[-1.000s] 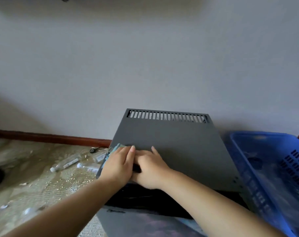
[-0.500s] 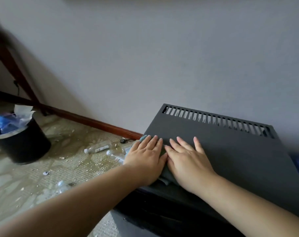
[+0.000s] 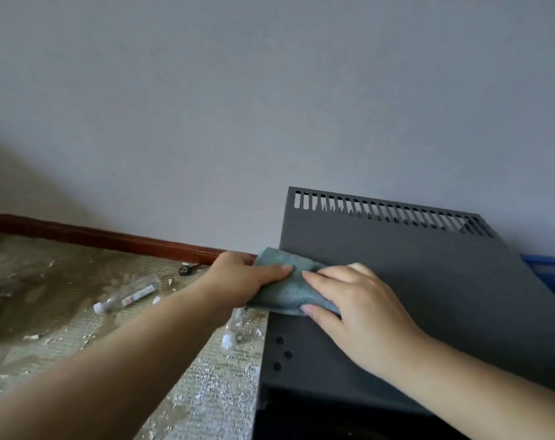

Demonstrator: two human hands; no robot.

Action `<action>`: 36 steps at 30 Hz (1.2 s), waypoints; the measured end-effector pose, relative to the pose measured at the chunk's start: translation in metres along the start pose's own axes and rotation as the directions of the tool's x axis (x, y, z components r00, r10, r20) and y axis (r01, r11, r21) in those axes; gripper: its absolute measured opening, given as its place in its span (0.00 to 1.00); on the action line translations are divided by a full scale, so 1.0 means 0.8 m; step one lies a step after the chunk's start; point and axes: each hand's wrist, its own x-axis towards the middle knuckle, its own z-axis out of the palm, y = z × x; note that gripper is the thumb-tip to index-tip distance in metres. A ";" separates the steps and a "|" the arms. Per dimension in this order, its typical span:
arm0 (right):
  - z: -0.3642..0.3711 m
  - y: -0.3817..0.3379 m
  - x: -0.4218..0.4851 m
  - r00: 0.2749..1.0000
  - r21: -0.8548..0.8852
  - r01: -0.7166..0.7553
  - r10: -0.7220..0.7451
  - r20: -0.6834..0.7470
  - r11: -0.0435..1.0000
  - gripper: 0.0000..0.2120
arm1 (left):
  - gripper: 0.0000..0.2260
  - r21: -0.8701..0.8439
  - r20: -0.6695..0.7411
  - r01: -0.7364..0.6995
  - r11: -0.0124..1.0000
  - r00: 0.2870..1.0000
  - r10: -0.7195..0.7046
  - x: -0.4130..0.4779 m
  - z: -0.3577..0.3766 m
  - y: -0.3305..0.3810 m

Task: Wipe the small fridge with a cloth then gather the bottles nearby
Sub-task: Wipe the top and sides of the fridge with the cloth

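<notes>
I see a plain grey-white wall (image 3: 238,106) filling the upper half of my view, evenly lit by soft, dim light. A dark reddish-brown skirting (image 3: 111,238) runs along its foot. Below it the floor (image 3: 47,296) is a pale, ribbed mat with brownish stains, strewn with white flakes (image 3: 206,389) and scraps. A small black plug (image 3: 185,268) lies near the skirting. At the right edge I catch part of a blue basket (image 3: 552,268) by the wall.

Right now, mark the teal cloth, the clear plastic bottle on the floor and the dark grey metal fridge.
teal cloth (image 3: 285,293): head view, exposed fabric middle.
clear plastic bottle (image 3: 129,296): head view, labelled body.
dark grey metal fridge (image 3: 428,281): head view, bare top panel.
</notes>
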 end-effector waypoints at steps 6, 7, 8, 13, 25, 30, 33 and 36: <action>0.005 -0.060 0.039 0.987 -0.116 -0.126 0.136 0.088 0.985 0.33 | 0.12 -0.173 0.148 -0.100 0.980 0.981 0.127 0.043 -0.053 0.001; 0.009 -0.070 0.045 0.980 -0.191 -0.147 0.169 0.101 0.971 0.37 | 0.11 -0.190 0.201 -0.104 0.976 0.969 0.143 0.050 -0.062 0.001; 0.014 -0.081 0.051 0.975 -0.272 -0.163 0.196 0.101 0.949 0.37 | 0.10 -0.209 0.254 -0.104 0.972 0.954 0.157 0.055 -0.072 0.001; 0.030 -0.102 0.099 0.970 -0.236 -0.244 0.241 -0.042 0.941 0.28 | 0.05 -0.416 0.399 0.000 0.910 0.898 0.183 0.092 -0.114 0.005; 0.100 -0.076 0.235 0.766 -0.761 0.374 0.287 0.576 0.530 0.17 | 0.22 -0.333 0.242 -0.130 0.934 0.945 0.218 0.147 -0.077 -0.115; 0.113 -0.093 0.196 0.615 -0.718 0.457 0.397 0.681 0.525 0.17 | 0.26 -0.224 0.367 -0.284 0.932 0.862 0.350 0.122 -0.004 -0.152; 0.115 -0.121 0.147 0.477 -0.644 0.527 0.435 0.764 0.555 0.20 | 0.25 -0.131 0.493 -0.283 0.950 0.813 0.310 0.109 0.020 -0.145; 0.114 -0.115 0.151 0.512 -0.674 0.556 0.438 0.739 0.486 0.22 | 0.27 -0.124 0.397 -0.261 0.957 0.871 0.289 0.112 0.031 -0.134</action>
